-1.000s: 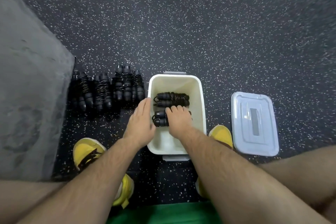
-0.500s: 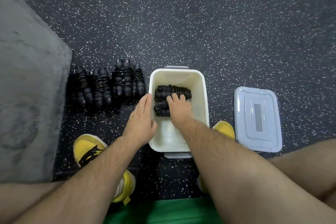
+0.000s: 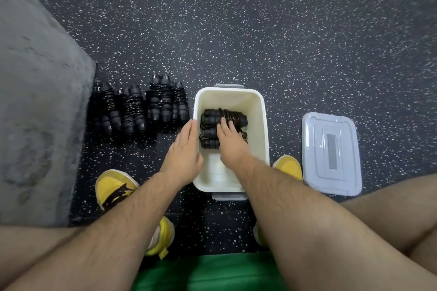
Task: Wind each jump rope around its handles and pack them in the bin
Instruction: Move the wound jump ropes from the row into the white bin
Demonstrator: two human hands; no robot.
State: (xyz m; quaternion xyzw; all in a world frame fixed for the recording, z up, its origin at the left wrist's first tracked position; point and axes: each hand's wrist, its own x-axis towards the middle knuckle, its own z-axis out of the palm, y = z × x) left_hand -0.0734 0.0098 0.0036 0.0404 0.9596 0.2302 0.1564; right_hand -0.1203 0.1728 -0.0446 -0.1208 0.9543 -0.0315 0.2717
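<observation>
Pushed farther in, two wound ropes (image 3: 223,125) lie under the flat right hand (image 3: 230,142); floor bundles (image 3: 139,106) remain unpacked.

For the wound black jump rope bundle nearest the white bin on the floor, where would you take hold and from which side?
Probably around the middle of the wound black jump rope bundle nearest the bin, where the cord wraps both handles. Come from above, fingers and thumb spanning its short width: it lies flat on the speckled floor, a neighbouring bundle close on one side and the white plastic bin on the other.
</observation>
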